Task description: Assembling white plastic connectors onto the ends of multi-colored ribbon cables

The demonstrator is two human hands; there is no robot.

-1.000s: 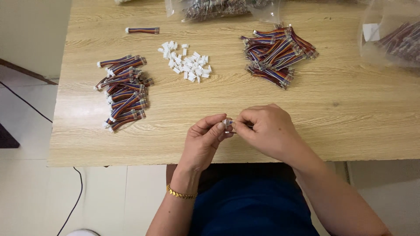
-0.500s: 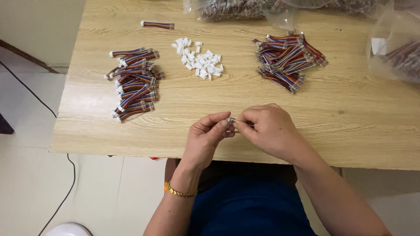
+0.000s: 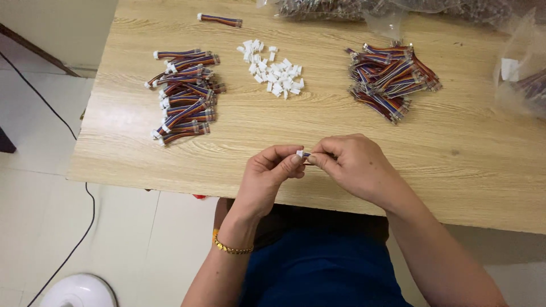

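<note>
Over the near edge of a light wooden table (image 3: 239, 133), my left hand (image 3: 272, 173) pinches a small white plastic connector (image 3: 300, 153) between thumb and fingers. My right hand (image 3: 352, 165) meets it from the right, its fingers closed on a short multicoloured ribbon cable whose end just shows at the connector; most of the cable is hidden in the hand. A gold bracelet (image 3: 230, 247) circles my left wrist.
A pile of ribbon cables with white ends (image 3: 183, 96) lies at left, a heap of loose white connectors (image 3: 273, 71) in the middle, a pile of bare cables (image 3: 392, 77) at right. One single cable (image 3: 219, 20) lies far back. Clear plastic bags (image 3: 520, 79) sit at right and back.
My hands stay together at the table's near edge, with only small finger movements on the connector. The view has shifted a little, sliding the piles rightward in the frame.
</note>
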